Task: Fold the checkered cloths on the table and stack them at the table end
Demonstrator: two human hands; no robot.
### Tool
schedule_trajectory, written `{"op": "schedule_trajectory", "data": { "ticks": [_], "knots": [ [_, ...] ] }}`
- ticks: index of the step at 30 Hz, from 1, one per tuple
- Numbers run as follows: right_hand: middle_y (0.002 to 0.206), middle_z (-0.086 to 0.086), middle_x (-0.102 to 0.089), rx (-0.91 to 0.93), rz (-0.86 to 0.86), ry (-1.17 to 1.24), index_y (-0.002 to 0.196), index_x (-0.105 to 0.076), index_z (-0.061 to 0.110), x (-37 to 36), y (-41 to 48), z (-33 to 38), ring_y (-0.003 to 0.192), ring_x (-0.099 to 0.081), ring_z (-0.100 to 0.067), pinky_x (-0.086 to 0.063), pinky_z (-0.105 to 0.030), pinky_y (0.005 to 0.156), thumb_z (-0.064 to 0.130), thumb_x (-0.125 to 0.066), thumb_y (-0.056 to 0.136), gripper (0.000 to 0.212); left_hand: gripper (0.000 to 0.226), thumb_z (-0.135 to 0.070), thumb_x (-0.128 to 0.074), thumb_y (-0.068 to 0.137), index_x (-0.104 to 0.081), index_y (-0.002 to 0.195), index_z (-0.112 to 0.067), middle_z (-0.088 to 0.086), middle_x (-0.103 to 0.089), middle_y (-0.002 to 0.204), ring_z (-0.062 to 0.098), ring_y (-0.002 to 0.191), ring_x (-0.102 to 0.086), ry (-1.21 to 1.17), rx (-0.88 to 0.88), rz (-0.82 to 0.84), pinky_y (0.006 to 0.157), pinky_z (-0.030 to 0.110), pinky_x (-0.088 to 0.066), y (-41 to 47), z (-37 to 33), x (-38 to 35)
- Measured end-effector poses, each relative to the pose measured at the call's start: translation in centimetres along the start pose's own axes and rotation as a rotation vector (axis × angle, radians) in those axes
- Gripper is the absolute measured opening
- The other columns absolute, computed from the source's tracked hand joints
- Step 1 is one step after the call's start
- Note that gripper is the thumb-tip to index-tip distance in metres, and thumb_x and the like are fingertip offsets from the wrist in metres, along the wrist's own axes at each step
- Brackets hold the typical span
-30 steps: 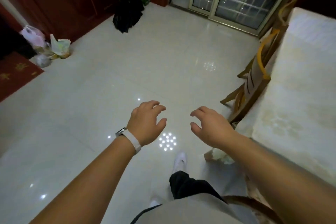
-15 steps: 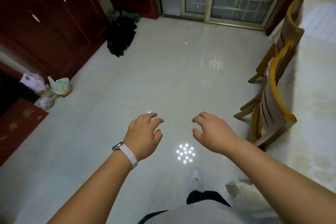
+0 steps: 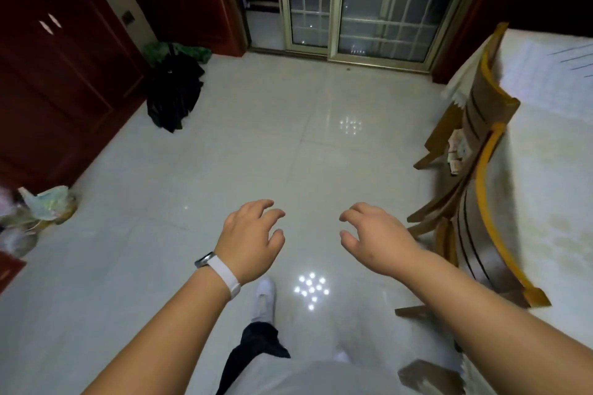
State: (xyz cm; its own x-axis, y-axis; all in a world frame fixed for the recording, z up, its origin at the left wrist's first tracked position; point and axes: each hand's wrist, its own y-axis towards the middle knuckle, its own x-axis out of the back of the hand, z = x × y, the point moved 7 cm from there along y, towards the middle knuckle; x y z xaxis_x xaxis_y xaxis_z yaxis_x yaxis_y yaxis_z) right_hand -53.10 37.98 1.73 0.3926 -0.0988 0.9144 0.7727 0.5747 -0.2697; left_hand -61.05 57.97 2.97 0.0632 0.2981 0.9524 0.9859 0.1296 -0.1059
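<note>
My left hand, with a white wristband, hangs in the air over the tiled floor, fingers loosely curled and holding nothing. My right hand hovers beside it in the same relaxed pose, also holding nothing. The table, covered with a pale cream cloth, runs along the right edge of the view, well to the right of both hands. No checkered cloth shows in this view.
Wooden chairs with yellow backs stand pushed against the table's left side. A black bag lies by the dark red cabinets at left. Plastic bags sit at far left. A glass sliding door is ahead. Glossy floor lies between.
The view has swung up and forward along the table's side, bringing the door and chairs closer. Both hands stay loosely curled, holding nothing, in the same pose.
</note>
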Motion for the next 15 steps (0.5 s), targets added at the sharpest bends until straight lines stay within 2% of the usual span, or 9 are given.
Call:
{"op": "schedule_trajectory", "data": {
  "ticks": [9,15],
  "knots": [
    [0.132,0.002,-0.052,-0.223,-0.028,-0.016,0.133,-0.053,0.025,3.5,12.5,1.1,0.118,-0.05,-0.021,-0.045,-0.036,0.095,0.043,-0.044,0.095,0.043,0.05,-0.038,-0.042,0.081,-0.059,0.126,-0.025,0.001,-0.051,0.139,0.022,0.13,-0.042,-0.038,-0.217,0.102,0.105,0.039,-0.032,16.4,6.7,1.0],
    [0.128,0.001,-0.054,-0.351,-0.12,-0.022,0.129,-0.054,0.024,7.7,16.9,0.5,0.117,-0.052,-0.022,-0.047,-0.037,0.094,0.043,-0.044,0.095,0.041,0.053,-0.039,-0.038,0.08,-0.057,0.128,-0.026,-0.001,-0.048,0.141,0.019,0.132,-0.038,-0.028,-0.36,0.15,0.107,0.037,-0.029,26.0,6.8,2.5]
  ]
}}
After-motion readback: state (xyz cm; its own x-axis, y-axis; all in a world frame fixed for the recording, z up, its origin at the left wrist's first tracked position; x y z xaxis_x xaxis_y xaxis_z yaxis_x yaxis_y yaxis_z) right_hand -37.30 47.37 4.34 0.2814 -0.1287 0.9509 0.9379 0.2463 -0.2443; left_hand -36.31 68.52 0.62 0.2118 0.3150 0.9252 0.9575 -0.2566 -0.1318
